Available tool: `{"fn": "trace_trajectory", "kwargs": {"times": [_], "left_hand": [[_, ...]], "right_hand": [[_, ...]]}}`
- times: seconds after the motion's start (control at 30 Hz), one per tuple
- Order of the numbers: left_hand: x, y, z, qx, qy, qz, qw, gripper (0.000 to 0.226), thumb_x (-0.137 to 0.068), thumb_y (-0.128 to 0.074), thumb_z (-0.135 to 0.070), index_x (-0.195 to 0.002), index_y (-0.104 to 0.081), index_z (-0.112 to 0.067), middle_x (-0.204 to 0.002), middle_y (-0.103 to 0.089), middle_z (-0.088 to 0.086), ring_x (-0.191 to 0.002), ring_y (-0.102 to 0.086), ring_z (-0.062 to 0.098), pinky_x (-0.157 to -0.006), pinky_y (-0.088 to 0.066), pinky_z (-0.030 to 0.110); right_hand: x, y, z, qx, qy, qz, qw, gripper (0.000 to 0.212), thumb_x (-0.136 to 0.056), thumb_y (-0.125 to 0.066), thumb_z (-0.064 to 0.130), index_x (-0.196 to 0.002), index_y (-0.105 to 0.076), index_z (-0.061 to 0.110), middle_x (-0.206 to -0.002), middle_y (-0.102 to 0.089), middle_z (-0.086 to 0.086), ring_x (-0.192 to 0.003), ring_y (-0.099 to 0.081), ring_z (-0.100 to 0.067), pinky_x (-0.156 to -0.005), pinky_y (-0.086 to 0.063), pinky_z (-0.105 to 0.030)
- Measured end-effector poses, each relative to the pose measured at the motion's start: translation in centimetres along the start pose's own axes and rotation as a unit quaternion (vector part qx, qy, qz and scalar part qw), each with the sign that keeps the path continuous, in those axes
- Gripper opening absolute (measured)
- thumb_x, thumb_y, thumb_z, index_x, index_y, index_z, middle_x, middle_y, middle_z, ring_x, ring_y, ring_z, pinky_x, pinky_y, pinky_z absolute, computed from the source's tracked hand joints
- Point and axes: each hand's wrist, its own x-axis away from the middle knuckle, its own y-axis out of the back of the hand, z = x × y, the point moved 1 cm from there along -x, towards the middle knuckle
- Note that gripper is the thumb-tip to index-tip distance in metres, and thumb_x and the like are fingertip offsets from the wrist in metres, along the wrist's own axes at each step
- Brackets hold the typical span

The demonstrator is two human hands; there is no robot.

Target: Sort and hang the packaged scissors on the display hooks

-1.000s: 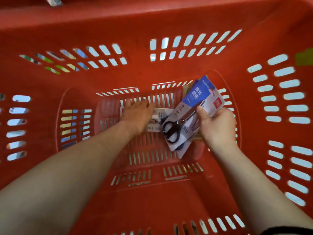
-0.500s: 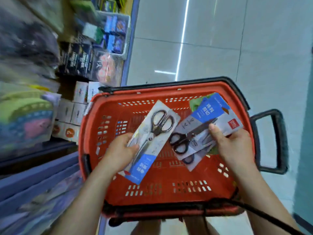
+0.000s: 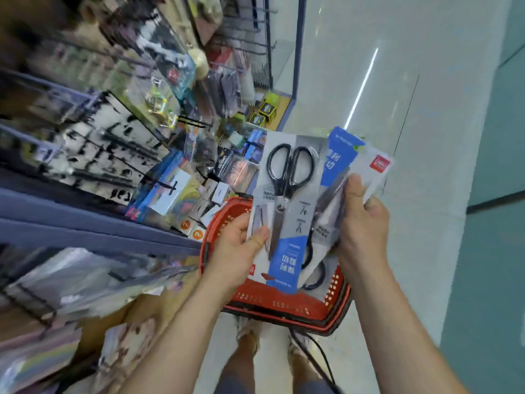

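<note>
The left hand (image 3: 238,248) pinches the front scissors pack (image 3: 284,206) by its left edge, thumb on top. The right hand (image 3: 362,220) grips the packs behind (image 3: 352,163), thumb across them. All overlap above the red basket (image 3: 284,304), beside blurred shelves (image 3: 119,155).

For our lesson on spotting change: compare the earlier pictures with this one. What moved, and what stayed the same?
The left hand took a scissors pack from the red basket floor, lifted it and brought it over the packs in the right hand, so they now overlap. Both hands rose above the basket. The right hand kept its grip.
</note>
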Motion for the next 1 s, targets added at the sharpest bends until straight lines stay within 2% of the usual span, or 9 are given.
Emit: {"fn": "trace_trajectory", "kwargs": {"times": [0.1,0.23,0.43,0.5,0.6,0.67,0.73,0.9,1.0], "left_hand": [[4.1,-0.1,-2.8,0.012,-0.025,-0.077,0.997,0.017,-0.100,-0.052,-0.008,-0.107,-0.066,-0.013,-0.098,-0.075,0.011,-0.089,-0.070,0.030,-0.077,-0.056,0.041],[8.5,1.4,-6.1,0.048,-0.046,-0.127,0.990,0.018,-0.102,-0.051,-0.020,-0.109,-0.066,-0.015,-0.096,-0.076,0.010,-0.086,-0.072,0.030,-0.074,-0.056,0.043],[15.7,7.4,-8.8,-0.004,-0.081,-0.252,0.964,0.011,-0.101,-0.051,-0.038,-0.096,-0.058,-0.032,-0.088,-0.066,0.018,-0.072,-0.063,0.033,-0.056,-0.048,0.045],[18.6,10.1,-9.6,-0.063,-0.094,-0.297,0.948,0.009,-0.102,-0.049,-0.033,-0.094,-0.054,-0.031,-0.086,-0.065,0.012,-0.073,-0.060,0.031,-0.067,-0.048,0.048],[23.9,13.8,-11.0,-0.203,-0.087,-0.355,0.908,0.014,-0.096,-0.058,-0.033,-0.093,-0.056,-0.019,-0.081,-0.065,-0.001,-0.073,-0.060,0.015,-0.066,-0.043,0.023],[27.3,15.9,-12.1,-0.238,-0.068,-0.344,0.906,0.015,-0.090,-0.068,-0.032,-0.087,-0.059,-0.021,-0.076,-0.065,-0.005,-0.064,-0.056,0.005,-0.058,-0.039,0.019],[30.7,17.9,-12.7,-0.218,-0.033,-0.287,0.932,0.014,-0.087,-0.074,-0.029,-0.086,-0.062,-0.022,-0.070,-0.067,-0.004,-0.057,-0.056,0.006,-0.055,-0.045,0.024],[39.1,20.5,-13.2,-0.192,0.036,-0.139,0.971,0.028,-0.087,-0.067,0.003,-0.108,-0.061,-0.016,-0.075,-0.070,-0.010,-0.057,-0.056,0.002,-0.050,-0.044,0.016],[43.2,21.8,-12.6,-0.294,0.009,-0.222,0.930,0.033,-0.084,-0.071,0.001,-0.099,-0.068,-0.027,-0.074,-0.070,-0.020,-0.056,-0.057,-0.007,-0.052,-0.042,0.008]], "right_hand": [[3.0,-1.3,4.5,0.039,0.037,0.137,0.989,0.018,-0.088,-0.074,0.023,-0.104,-0.073,0.014,-0.095,-0.078,0.001,-0.091,-0.075,-0.018,-0.082,-0.060,-0.037],[6.4,-2.0,8.4,0.089,0.043,0.301,0.949,0.012,-0.090,-0.069,0.009,-0.098,-0.071,0.018,-0.095,-0.078,-0.001,-0.092,-0.075,-0.020,-0.082,-0.061,-0.036],[10.3,-4.8,10.4,0.022,0.065,0.301,0.951,0.014,-0.092,-0.063,0.003,-0.101,-0.072,0.011,-0.092,-0.077,-0.004,-0.085,-0.072,-0.018,-0.084,-0.055,-0.038],[11.5,-6.1,11.6,0.023,0.100,0.313,0.944,0.016,-0.093,-0.063,0.004,-0.107,-0.070,0.009,-0.093,-0.075,-0.002,-0.085,-0.070,-0.016,-0.081,-0.056,-0.035],[13.7,-8.1,13.6,0.035,0.155,0.361,0.919,0.018,-0.094,-0.063,0.005,-0.111,-0.068,0.004,-0.092,-0.074,-0.001,-0.086,-0.068,-0.016,-0.077,-0.056,-0.031],[15.7,-9.6,15.1,0.055,0.200,0.404,0.891,0.014,-0.091,-0.068,0.010,-0.105,-0.071,0.013,-0.088,-0.075,0.008,-0.084,-0.069,-0.009,-0.076,-0.056,-0.025],[18.1,-10.7,16.3,0.084,0.252,0.452,0.852,0.012,-0.087,-0.069,0.018,-0.098,-0.072,0.023,-0.091,-0.076,0.014,-0.090,-0.070,-0.008,-0.084,-0.057,-0.027],[23.9,-12.3,17.3,0.134,0.329,0.526,0.773,0.019,-0.090,-0.071,0.012,-0.099,-0.068,0.028,-0.087,-0.073,0.023,-0.086,-0.068,0.004,-0.081,-0.054,-0.021],[28.1,-13.1,16.9,0.157,0.334,0.594,0.714,0.022,-0.091,-0.069,0.006,-0.102,-0.068,0.025,-0.089,-0.075,0.020,-0.089,-0.068,0.001,-0.084,-0.054,-0.021]]}}
